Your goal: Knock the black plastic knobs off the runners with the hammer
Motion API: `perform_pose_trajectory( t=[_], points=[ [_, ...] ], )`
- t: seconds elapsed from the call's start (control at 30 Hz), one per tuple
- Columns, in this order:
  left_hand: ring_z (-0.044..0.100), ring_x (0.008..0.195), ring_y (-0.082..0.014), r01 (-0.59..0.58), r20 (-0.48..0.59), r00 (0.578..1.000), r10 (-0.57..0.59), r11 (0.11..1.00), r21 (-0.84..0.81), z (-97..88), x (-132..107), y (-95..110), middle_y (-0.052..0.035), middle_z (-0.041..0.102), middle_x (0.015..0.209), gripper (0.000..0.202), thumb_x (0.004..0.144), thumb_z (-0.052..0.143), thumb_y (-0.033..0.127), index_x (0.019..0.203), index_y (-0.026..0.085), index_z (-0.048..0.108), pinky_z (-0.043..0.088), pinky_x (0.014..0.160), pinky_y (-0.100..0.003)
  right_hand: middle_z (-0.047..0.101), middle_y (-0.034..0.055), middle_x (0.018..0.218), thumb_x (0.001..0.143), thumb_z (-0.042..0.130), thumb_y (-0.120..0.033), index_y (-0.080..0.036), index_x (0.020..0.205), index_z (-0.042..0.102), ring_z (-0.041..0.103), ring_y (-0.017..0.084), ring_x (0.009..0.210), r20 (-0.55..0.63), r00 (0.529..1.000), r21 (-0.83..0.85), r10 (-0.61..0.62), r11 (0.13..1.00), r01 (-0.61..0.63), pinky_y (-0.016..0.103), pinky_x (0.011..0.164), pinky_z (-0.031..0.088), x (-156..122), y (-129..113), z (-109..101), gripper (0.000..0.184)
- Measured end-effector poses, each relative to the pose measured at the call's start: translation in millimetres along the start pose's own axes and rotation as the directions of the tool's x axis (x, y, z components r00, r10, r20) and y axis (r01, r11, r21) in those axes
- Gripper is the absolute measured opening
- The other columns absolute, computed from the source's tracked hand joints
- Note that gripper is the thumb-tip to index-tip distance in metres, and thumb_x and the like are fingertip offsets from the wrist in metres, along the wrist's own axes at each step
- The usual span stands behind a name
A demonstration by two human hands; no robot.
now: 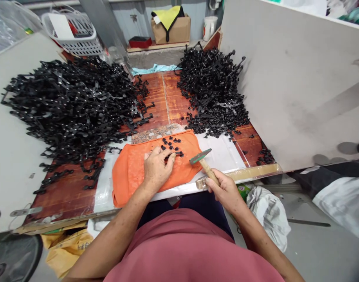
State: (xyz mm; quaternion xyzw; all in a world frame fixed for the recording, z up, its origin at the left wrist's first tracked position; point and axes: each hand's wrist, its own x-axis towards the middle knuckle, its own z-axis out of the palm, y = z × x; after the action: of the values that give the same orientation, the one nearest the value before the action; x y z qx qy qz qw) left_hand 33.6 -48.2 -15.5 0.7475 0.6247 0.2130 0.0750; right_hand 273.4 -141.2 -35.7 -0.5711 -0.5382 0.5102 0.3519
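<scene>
My left hand (158, 167) rests on an orange cloth (129, 172), its thumb and fingers pinched on a small black plastic part (178, 154). That part lies on the cloth, its near end hidden by the fingers. My right hand (226, 189) is wrapped round the wooden handle of a small hammer (209, 171). The hammer's greenish metal head is raised just right of the black part, apart from it. Several small round black caps (171, 148) lie loose on the cloth just beyond my left fingertips.
A large heap of black linked plastic parts (76, 102) covers the table's left side. A second black heap (213, 90) stands at the right. Pale boards (296, 78) wall both sides. At the back are a grey basket (82, 41), a cardboard box (175, 29) and a white mug (209, 28).
</scene>
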Motion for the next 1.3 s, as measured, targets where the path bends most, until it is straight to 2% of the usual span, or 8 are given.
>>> perform_pose_trajectory(
  t=[0.1, 0.2, 0.4, 0.6, 0.97, 1.13, 1.2, 1.3],
  points=[
    [0.061, 0.084, -0.0216, -0.002, -0.001, 1.000, 0.002, 1.000, 0.009, 1.7, 0, 1, -0.0044, 0.062, 0.084, 0.026, 0.098, 0.055, 0.036, 0.094, 0.024, 0.078, 0.036, 0.079, -0.036, 0.048, -0.0066, 0.068, 0.103, 0.048, -0.038, -0.023, 0.085, 0.055, 0.043, 0.010, 0.054, 0.020, 0.999, -0.033, -0.036, 0.999, 0.037, 0.023, 0.053, 0.034, -1, -8, -5, 0.024],
    [0.060, 0.082, -0.0217, -0.008, 0.012, 1.000, 0.008, 1.000, 0.015, 4.1, 0, 2, -0.0044, 0.062, 0.084, 0.026, 0.099, 0.055, 0.037, 0.092, 0.024, 0.077, 0.036, 0.078, -0.037, 0.051, -0.0051, 0.071, 0.105, 0.045, -0.039, -0.023, 0.106, 0.063, 0.048, 0.013, 0.062, -0.009, 0.995, -0.188, -0.099, 0.977, 0.096, 0.024, 0.059, 0.037, 0, -21, -13, 0.024],
    [0.060, 0.082, -0.0207, -0.015, -0.025, 1.000, 0.013, 0.996, -0.082, 3.0, -1, 2, -0.0047, 0.061, 0.085, 0.026, 0.100, 0.054, 0.033, 0.088, 0.021, 0.074, 0.039, 0.078, -0.036, 0.070, 0.0019, 0.090, 0.104, 0.044, -0.037, -0.024, 0.131, 0.065, 0.063, 0.019, 0.077, -0.089, 0.973, -0.525, -0.213, 0.840, 0.135, 0.028, 0.070, 0.041, 11, -43, -19, 0.036],
    [0.061, 0.085, -0.0202, -0.009, -0.040, 0.999, 0.003, 0.986, -0.166, 1.0, -1, -1, -0.0047, 0.063, 0.087, 0.026, 0.101, 0.052, 0.032, 0.091, 0.021, 0.074, 0.041, 0.081, -0.035, 0.075, 0.0038, 0.101, 0.104, 0.044, -0.037, -0.024, 0.132, 0.065, 0.067, 0.021, 0.084, -0.100, 0.971, -0.543, -0.218, 0.830, 0.131, 0.028, 0.072, 0.044, 15, -40, -14, 0.037],
    [0.061, 0.085, -0.0212, -0.033, -0.005, 0.999, 0.033, 0.999, -0.019, 3.3, -3, 2, -0.0050, 0.064, 0.086, 0.026, 0.099, 0.054, 0.036, 0.091, 0.024, 0.076, 0.040, 0.081, -0.036, 0.078, 0.0050, 0.104, 0.105, 0.043, -0.037, -0.024, 0.133, 0.065, 0.072, 0.022, 0.085, -0.102, 0.977, -0.593, -0.186, 0.800, 0.091, 0.029, 0.070, 0.049, 11, -31, -15, 0.038],
    [0.061, 0.084, -0.0207, -0.053, -0.034, 0.998, 0.052, 0.999, -0.014, 4.6, -4, 3, -0.0047, 0.063, 0.085, 0.028, 0.100, 0.053, 0.036, 0.089, 0.023, 0.076, 0.040, 0.081, -0.036, 0.071, 0.0095, 0.134, 0.107, 0.044, -0.033, -0.024, 0.151, 0.055, 0.070, 0.024, 0.113, -0.118, 0.902, -0.647, -0.416, 0.721, 0.248, 0.033, 0.095, 0.053, 11, -46, -10, 0.047],
    [0.061, 0.083, -0.0207, -0.049, -0.038, 0.998, 0.049, 0.999, -0.013, 5.2, -4, 3, -0.0048, 0.063, 0.085, 0.029, 0.100, 0.053, 0.037, 0.088, 0.023, 0.076, 0.040, 0.082, -0.036, 0.072, 0.0103, 0.131, 0.108, 0.041, -0.033, -0.025, 0.156, 0.049, 0.072, 0.023, 0.108, -0.113, 0.876, -0.682, -0.469, 0.678, 0.275, 0.032, 0.093, 0.054, 13, -52, -7, 0.050],
    [0.061, 0.084, -0.0211, -0.042, -0.027, 0.999, 0.042, 0.999, -0.013, 5.4, -3, 4, -0.0054, 0.065, 0.087, 0.028, 0.100, 0.053, 0.037, 0.093, 0.024, 0.077, 0.040, 0.081, -0.036, 0.077, 0.0096, 0.109, 0.108, 0.041, -0.031, -0.026, 0.157, 0.049, 0.074, 0.022, 0.087, -0.035, 0.918, -0.782, -0.396, 0.583, 0.222, 0.031, 0.081, 0.056, 18, -55, -3, 0.050]
  ],
)
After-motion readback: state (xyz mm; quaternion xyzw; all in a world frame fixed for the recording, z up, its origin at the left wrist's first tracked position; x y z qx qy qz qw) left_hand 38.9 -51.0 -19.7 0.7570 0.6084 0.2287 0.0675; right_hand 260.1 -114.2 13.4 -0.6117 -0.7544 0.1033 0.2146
